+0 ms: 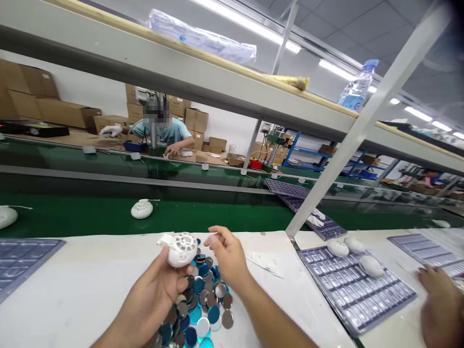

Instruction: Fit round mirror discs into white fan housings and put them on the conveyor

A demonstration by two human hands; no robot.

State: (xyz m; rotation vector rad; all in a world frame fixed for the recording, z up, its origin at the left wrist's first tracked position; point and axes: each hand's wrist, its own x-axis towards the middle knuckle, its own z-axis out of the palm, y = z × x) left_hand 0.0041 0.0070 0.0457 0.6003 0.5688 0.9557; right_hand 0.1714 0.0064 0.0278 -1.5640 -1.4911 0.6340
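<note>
My left hand [154, 295] is closed around a small white round plastic casing [180, 249] with holes in its face, held above the white bench. My right hand [226, 253] hovers just right of the casing, its fingers pinched on something small and pale that I cannot make out. Under both hands lies a pile of round silver and blue mirror discs [203, 304].
A green conveyor belt [217, 212] runs behind the bench, carrying white casings [141, 209]. Grey trays [355, 290] with more casings lie at right, where another person's hand [442, 304] rests. A slanted white post [348, 140] rises at right. A person sits across the line.
</note>
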